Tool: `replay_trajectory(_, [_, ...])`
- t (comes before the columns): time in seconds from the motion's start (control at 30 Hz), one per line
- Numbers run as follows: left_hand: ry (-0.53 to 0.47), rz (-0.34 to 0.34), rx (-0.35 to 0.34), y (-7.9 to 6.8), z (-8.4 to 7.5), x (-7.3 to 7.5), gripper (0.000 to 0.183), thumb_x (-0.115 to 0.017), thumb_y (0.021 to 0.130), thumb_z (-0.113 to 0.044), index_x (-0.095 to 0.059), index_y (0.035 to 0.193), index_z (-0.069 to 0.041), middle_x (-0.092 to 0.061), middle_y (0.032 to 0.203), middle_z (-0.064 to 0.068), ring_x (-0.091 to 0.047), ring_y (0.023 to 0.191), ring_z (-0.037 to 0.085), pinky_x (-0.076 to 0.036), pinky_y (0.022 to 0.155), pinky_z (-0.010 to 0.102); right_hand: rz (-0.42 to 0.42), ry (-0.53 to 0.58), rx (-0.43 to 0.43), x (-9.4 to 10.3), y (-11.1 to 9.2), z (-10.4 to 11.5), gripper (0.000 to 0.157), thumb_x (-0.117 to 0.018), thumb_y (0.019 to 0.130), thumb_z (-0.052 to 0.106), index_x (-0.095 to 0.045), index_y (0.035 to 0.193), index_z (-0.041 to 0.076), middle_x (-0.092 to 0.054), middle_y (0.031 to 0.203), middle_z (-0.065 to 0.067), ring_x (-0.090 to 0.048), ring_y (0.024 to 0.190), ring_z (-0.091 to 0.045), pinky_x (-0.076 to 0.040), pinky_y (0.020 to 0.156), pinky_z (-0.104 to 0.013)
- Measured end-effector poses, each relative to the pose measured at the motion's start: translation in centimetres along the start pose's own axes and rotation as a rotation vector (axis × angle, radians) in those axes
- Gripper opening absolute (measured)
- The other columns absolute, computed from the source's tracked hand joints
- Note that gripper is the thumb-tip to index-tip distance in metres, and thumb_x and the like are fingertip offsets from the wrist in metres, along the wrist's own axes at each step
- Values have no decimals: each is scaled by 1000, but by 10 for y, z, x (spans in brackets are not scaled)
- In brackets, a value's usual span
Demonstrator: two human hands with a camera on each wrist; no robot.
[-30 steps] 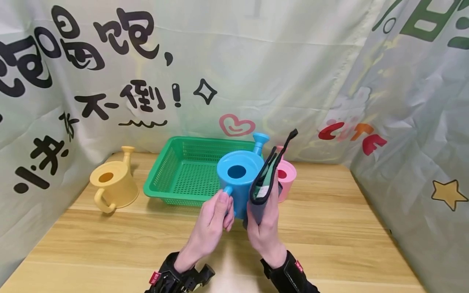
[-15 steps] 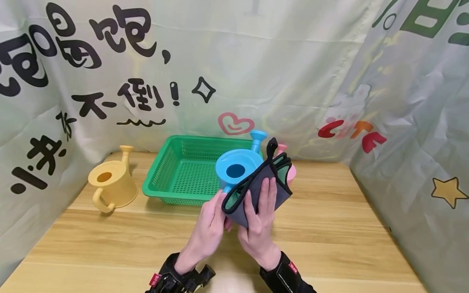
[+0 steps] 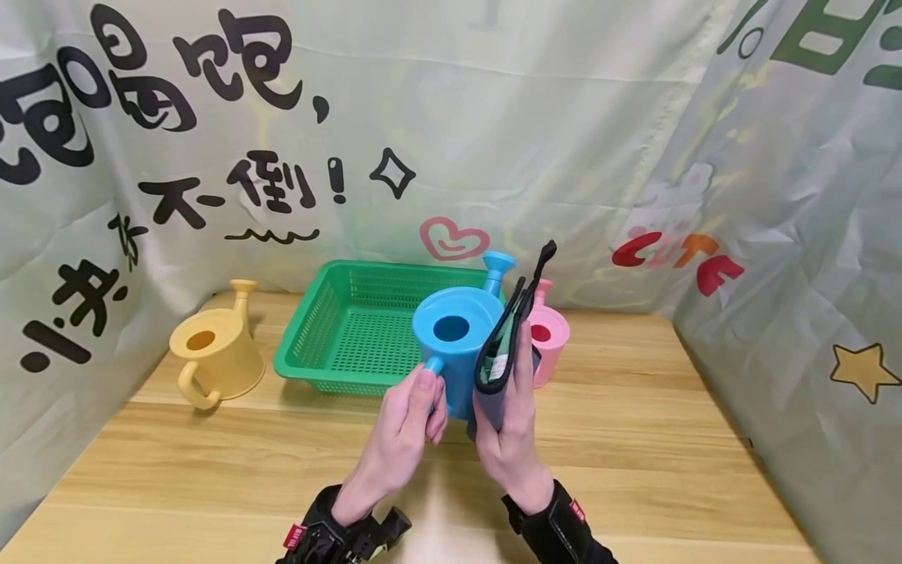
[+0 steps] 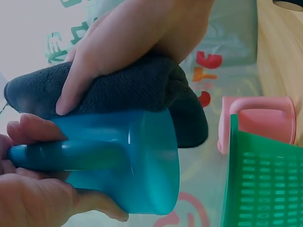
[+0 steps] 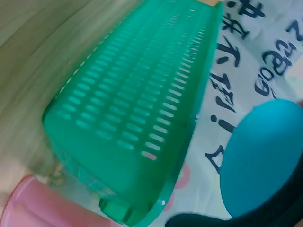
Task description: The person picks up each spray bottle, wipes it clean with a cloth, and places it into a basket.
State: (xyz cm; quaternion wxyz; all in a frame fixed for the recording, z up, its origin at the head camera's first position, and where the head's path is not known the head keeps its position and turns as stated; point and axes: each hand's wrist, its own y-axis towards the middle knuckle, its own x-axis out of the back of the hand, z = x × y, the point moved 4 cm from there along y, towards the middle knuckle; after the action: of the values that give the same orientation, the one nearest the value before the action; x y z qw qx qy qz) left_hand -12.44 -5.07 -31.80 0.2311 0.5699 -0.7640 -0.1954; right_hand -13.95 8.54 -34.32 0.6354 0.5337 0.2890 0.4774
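My left hand [image 3: 395, 439] grips the handle of a blue watering can [image 3: 458, 313], which is held up in front of the basket with its spout pointing to the back. In the left wrist view the can's handle [image 4: 71, 155] runs between the curled fingers. My right hand [image 3: 514, 431] holds a folded grey cloth [image 3: 496, 392] with black edging and green lining, pressed to the can's right side. The thumb lies over the cloth in the left wrist view. In the right wrist view, part of the blue can [image 5: 260, 156] shows at right, and the right hand is mostly hidden.
A green perforated basket [image 3: 310, 329] stands behind the can on the wooden table [image 3: 634, 439]. To the left is a yellow watering can [image 3: 229, 356]; a pink watering can [image 3: 553, 337] stands at right, partly behind the cloth. A printed fabric sheet [image 3: 564, 133] encloses the back and sides.
The right hand and cloth swung over the can's handle side half a second ago, then returned to its right side. My left hand has kept its grip, with the can nearly still.
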Motion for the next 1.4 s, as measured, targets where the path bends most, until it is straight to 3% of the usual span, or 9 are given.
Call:
replay_trajectory(0.13, [18,-17,18,-2,1,0,36,-23,110,-6,-48,85,0,-43,56,11,-45,50,4,-45,45,26,-82,-198,179,-6,-6,7,70,-47,84,2,-40,153,8,-23,165,-23,-23,155,-39,-21,127,-48])
replay_trajectory(0.3, [31,-28,40,-4,3,0,33,-24,110,-6,-53,97,2,-46,56,13,-46,50,1,-45,44,27,-111,-320,227,-13,-14,11,61,-44,91,8,-42,153,12,-26,165,-22,-20,155,-42,-15,127,-53])
replay_trajectory(0.6, [37,-21,39,-4,3,-2,33,-24,110,-6,-52,95,1,-47,58,13,-46,51,1,-46,44,27,-104,-269,198,-11,-14,9,85,-45,70,-2,-41,153,13,-26,165,-19,-21,155,-40,-16,128,-51])
replay_trajectory(0.67, [37,-19,26,-4,3,-2,33,-24,110,-6,-51,92,0,-47,58,13,-47,51,2,-46,45,26,-90,-228,182,-9,-12,8,87,-45,69,-2,-40,154,14,-25,166,-18,-20,156,-39,-17,128,-50])
replay_trajectory(0.9, [-1,11,-33,-2,-2,-2,38,-21,110,-4,-42,79,-3,-42,57,10,-47,50,9,-46,47,26,-6,15,39,3,-5,0,54,-46,101,10,-38,153,5,-19,167,-20,-19,157,-33,-20,128,-41])
replay_trajectory(1.0, [-6,22,-30,-2,-2,-3,37,-21,110,-4,-42,79,-2,-41,57,9,-47,50,8,-46,47,26,1,49,-6,6,-5,-1,50,-47,103,13,-40,151,0,-18,167,-20,-20,156,-32,-21,128,-38])
replay_trajectory(1.1, [-6,25,-41,-3,-2,-3,37,-21,110,-3,-42,79,-2,-41,57,10,-47,49,9,-46,47,26,-32,-16,54,3,-6,2,52,-46,100,9,-40,151,1,-19,167,-21,-21,156,-33,-22,128,-41])
replay_trajectory(1.3, [37,-8,1,-5,0,-1,34,-24,110,-4,-51,90,0,-46,56,12,-47,50,3,-45,45,26,-99,-242,212,-7,-13,12,80,-47,74,0,-40,154,11,-24,166,-20,-20,155,-41,-16,128,-52])
replay_trajectory(1.4, [43,-12,14,-6,1,-1,32,-24,110,-4,-53,95,1,-47,56,13,-46,50,1,-46,44,26,-105,-289,224,-11,-16,15,78,-46,75,1,-43,152,12,-25,165,-20,-19,155,-42,-14,128,-52])
